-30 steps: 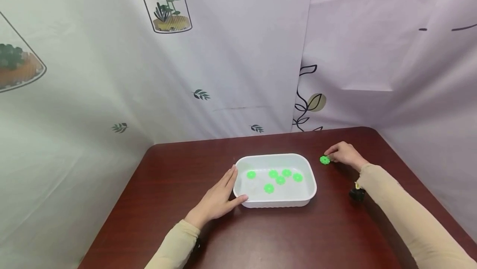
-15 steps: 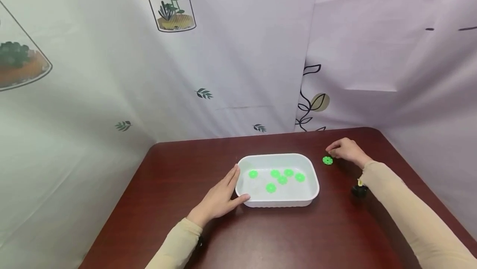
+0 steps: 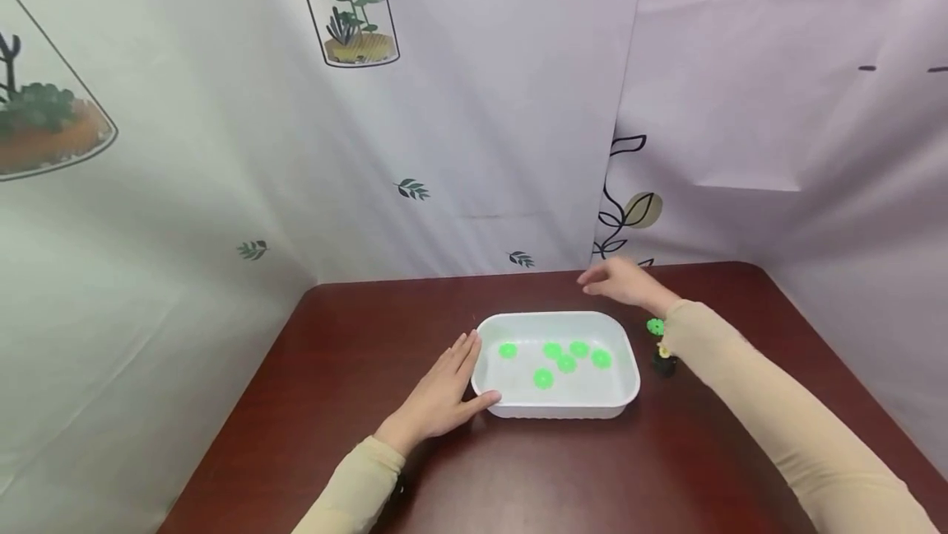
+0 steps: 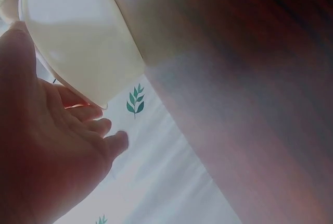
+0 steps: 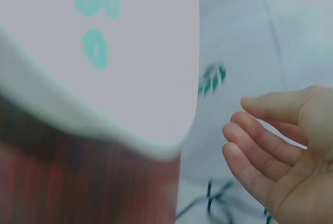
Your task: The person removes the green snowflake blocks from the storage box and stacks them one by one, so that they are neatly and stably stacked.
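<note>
A white tray (image 3: 628,357) sits on the dark red table (image 3: 333,369) with several green flower-shaped discs (image 3: 566,363) inside. My left hand (image 3: 444,394) rests flat against the tray's left end, fingers straight, thumb at its near corner; the left wrist view shows the tray's wall (image 4: 78,41) beside my left hand (image 4: 47,151). My right hand (image 3: 622,280) hovers above the table just behind the tray's far right corner, fingers relaxed and holding nothing. In the right wrist view my right hand (image 5: 281,156) is open beside the blurred tray (image 5: 104,109). One green disc (image 3: 655,326) lies on the table right of the tray.
A small black object with a yellow top (image 3: 663,361) sits at my right sleeve, right of the tray. White curtains printed with plants (image 3: 355,7) close in the table's back and sides. The table's far edge (image 3: 444,279) meets the curtain.
My right hand let go of the green disc right of the tray and moved left and up, to behind the tray's far right corner. The left hand stayed put.
</note>
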Tool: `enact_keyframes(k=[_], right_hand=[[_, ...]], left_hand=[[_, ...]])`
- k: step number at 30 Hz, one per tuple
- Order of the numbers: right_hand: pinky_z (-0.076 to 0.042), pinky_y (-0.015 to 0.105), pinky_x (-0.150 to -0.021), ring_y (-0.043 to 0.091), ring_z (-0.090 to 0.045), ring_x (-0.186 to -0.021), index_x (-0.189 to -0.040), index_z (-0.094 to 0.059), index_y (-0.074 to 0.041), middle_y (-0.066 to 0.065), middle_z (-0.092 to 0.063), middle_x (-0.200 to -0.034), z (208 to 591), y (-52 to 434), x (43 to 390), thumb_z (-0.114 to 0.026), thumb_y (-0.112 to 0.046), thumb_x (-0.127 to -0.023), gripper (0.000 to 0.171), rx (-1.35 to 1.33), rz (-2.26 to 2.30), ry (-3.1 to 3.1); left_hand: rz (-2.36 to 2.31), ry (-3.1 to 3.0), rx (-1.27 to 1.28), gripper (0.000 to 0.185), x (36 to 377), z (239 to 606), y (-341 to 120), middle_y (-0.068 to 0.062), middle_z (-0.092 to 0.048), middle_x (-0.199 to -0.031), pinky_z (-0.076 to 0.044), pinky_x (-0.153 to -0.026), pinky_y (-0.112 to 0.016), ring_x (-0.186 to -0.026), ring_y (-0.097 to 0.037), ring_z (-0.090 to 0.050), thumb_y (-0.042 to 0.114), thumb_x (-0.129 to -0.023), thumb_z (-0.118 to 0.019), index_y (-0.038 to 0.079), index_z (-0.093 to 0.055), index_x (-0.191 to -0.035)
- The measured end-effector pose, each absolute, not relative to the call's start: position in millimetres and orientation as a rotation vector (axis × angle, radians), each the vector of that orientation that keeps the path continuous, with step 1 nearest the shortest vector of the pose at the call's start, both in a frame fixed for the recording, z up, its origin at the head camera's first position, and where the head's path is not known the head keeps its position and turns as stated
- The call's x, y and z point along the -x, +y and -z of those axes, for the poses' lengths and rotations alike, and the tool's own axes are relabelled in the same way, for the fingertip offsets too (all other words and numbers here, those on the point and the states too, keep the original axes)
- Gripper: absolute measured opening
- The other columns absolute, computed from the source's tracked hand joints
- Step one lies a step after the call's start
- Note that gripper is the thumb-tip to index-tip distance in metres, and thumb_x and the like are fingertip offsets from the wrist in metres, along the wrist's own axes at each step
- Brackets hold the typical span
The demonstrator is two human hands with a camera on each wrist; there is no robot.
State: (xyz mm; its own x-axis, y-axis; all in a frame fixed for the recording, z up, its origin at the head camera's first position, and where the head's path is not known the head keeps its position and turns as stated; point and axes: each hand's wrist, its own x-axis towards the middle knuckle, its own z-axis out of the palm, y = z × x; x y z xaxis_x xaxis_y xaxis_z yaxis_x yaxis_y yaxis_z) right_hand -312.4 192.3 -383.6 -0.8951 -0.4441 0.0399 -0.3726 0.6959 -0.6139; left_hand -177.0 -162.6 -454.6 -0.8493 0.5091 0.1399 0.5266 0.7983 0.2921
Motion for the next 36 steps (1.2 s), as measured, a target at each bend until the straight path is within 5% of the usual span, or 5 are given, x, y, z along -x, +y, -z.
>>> enact_keyframes(k=[15, 27, 36], right_hand=[[-0.054, 0.040, -0.092, 0.024, -0.067, -0.108, -0.121, -0.073, -0.004, 0.010, -0.073, -0.117, 396, 108, 292, -0.071, -0.011, -0.093, 0.029, 1.167, 0.793, 2.559], [-0.051, 0.036, -0.097, 0.019, -0.063, -0.117, -0.128, -0.071, -0.011, 0.000, -0.070, -0.125, 407, 84, 289, -0.075, -0.023, -0.092, 0.038, 1.171, 0.621, 2.484], [-0.046, 0.038, -0.105, 0.022, -0.062, -0.119, -0.131, -0.066, -0.003, 0.008, -0.068, -0.128, 417, 67, 289, -0.077, -0.019, -0.089, 0.047, 1.284, 0.386, 2.464]], left_hand=[[0.452, -2.917, 0.856, 0.095, 175, 459, -162, -0.014, -0.019, -0.166, -0.022, -0.121, -0.042, -0.154, -0.026, -0.015, 0.069, -0.097, -0.045, -0.001, -0.025, -0.158], [0.420, -2.926, 0.861, 0.094, 176, 457, -162, -0.014, -0.018, -0.166, -0.022, -0.121, -0.041, -0.154, -0.025, -0.014, 0.068, -0.097, -0.047, -0.001, -0.025, -0.158], [0.412, -2.892, 0.868, 0.094, 177, 454, -164, -0.017, -0.020, -0.166, -0.022, -0.120, -0.041, -0.153, -0.027, -0.016, 0.067, -0.097, -0.047, -0.002, -0.025, -0.158]])
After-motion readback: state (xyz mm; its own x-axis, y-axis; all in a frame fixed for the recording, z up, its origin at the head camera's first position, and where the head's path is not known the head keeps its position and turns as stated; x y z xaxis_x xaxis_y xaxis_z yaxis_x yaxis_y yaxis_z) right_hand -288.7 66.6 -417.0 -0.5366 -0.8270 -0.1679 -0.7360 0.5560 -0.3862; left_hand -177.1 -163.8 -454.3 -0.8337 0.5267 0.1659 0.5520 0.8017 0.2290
